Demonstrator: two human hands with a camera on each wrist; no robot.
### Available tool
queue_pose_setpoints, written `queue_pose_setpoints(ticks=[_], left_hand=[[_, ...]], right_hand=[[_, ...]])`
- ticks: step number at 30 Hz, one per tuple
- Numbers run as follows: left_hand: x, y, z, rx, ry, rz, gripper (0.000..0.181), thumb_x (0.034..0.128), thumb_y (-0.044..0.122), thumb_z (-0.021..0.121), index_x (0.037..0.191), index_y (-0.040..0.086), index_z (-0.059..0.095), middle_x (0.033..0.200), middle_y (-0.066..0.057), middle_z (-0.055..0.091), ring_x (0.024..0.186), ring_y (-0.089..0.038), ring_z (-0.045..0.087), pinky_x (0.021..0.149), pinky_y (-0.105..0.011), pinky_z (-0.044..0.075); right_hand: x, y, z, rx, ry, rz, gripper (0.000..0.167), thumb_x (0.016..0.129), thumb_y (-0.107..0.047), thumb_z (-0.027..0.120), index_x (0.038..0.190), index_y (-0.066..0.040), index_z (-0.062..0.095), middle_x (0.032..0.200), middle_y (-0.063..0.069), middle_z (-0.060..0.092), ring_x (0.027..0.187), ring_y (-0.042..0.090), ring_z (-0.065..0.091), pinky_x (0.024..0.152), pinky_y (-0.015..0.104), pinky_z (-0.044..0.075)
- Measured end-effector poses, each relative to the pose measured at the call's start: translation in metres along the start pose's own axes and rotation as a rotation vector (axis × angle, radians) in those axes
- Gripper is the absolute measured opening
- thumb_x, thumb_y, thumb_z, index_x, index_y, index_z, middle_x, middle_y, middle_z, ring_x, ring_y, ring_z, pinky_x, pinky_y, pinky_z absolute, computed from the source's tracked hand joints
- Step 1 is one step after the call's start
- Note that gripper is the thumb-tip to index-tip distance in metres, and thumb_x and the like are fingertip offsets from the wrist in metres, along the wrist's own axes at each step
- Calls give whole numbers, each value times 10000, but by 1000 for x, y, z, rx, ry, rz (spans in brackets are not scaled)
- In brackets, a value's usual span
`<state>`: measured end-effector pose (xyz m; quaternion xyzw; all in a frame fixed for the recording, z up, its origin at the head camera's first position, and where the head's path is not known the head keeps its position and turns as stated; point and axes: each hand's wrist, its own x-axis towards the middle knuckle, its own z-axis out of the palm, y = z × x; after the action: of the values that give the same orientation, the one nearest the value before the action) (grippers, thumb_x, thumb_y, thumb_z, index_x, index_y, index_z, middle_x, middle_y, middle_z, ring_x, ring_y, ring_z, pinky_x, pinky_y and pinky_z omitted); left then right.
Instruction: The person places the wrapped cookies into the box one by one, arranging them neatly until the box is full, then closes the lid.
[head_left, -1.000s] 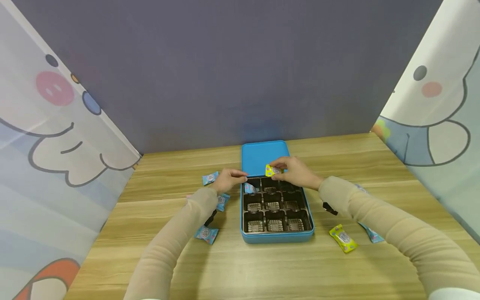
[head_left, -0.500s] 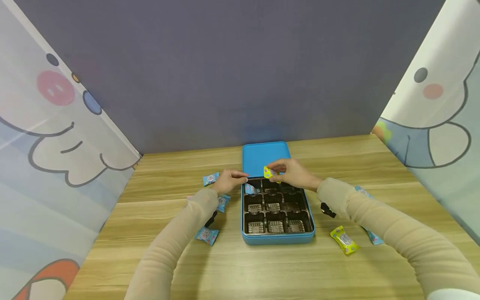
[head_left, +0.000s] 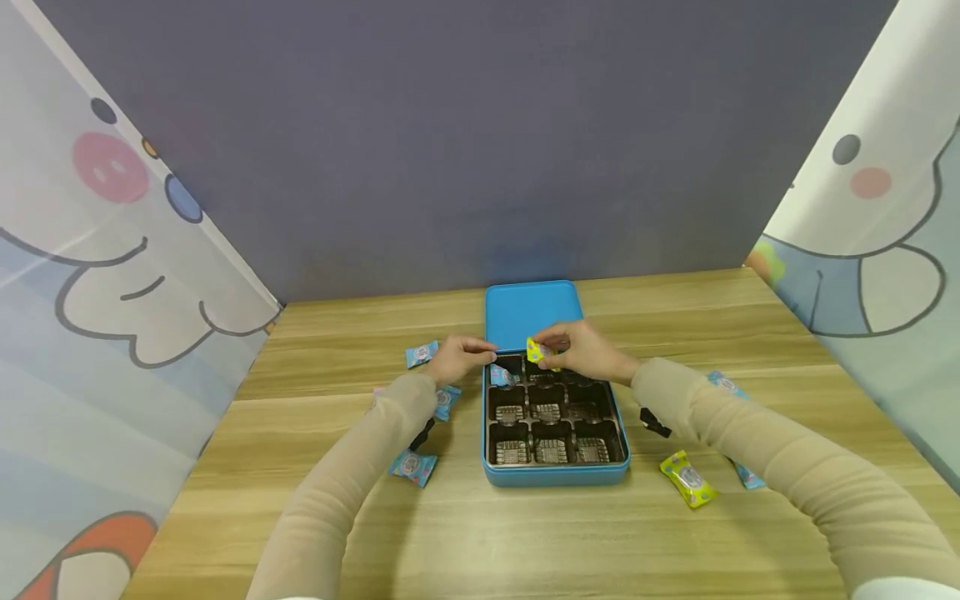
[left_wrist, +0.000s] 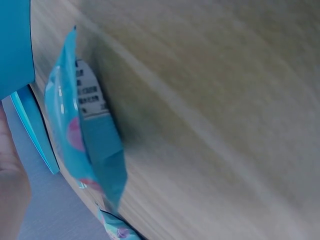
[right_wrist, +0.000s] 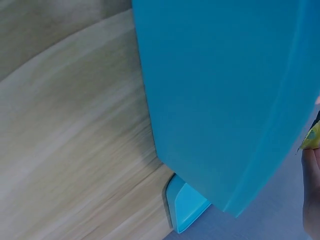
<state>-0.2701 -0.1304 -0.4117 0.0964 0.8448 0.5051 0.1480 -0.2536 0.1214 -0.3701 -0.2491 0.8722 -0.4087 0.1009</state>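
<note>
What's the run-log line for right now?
right hand: pinches yellow candy over tin; left hand: at tin's far-left corner; one blue candy: in tin, far left; lid: open, beyond tin

1) Blue box (head_left: 555,477), open, nine dark compartments, flat, its rear left corner at the left hand (head_left: 456,360)
2) Yellow packet (head_left: 536,351), spotted, pinched by the right hand (head_left: 588,352) over the rear row
3) Blue packet (head_left: 500,376), in the corner compartment, near the left fingertips (head_left: 491,358)

The tray (head_left: 546,412) looks glossy plastic, the table (head_left: 480,542) wood.
</note>
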Motion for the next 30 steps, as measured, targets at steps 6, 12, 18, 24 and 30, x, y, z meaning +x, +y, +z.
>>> queue_pose_setpoints(ticks=[6,12,18,24,30], left_hand=[[-2,-1,-1,-11,-5,8,296,887,213,618,1157,96,651,1241,-65,582,1151,-230,536,957,-369,468],[-11,16,-2,-40,-35,17,307,894,181,608,1170,49,635,1280,-127,551,1174,-291,514,985,-440,442],[-18,25,-2,-45,-52,19,316,899,147,596,1182,9,614,1302,-155,528,1184,-310,504,990,-454,435],[-11,17,-1,-26,-36,12,311,901,181,597,1180,47,627,1282,-121,549,1173,-285,516,973,-428,452],[1,-1,0,-9,-8,20,324,892,232,610,1177,79,636,1253,-81,575,1141,-248,542,934,-383,481]], right_hand=[[2,0,4,9,-19,16,420,805,-127,705,1208,-81,598,1192,120,576,1092,290,563,937,401,478],[2,2,4,10,-31,30,423,806,-133,704,1211,-78,593,1214,128,574,1108,300,561,940,392,478],[1,4,6,16,-60,37,425,814,-123,695,1219,-62,582,1242,141,567,1140,309,550,953,380,475],[1,5,9,-16,-62,20,419,816,-123,692,1215,-56,583,1233,139,574,1128,297,561,947,370,481],[2,6,13,-66,-75,-12,415,818,-139,690,1209,-49,585,1207,122,584,1099,269,578,931,351,492]])
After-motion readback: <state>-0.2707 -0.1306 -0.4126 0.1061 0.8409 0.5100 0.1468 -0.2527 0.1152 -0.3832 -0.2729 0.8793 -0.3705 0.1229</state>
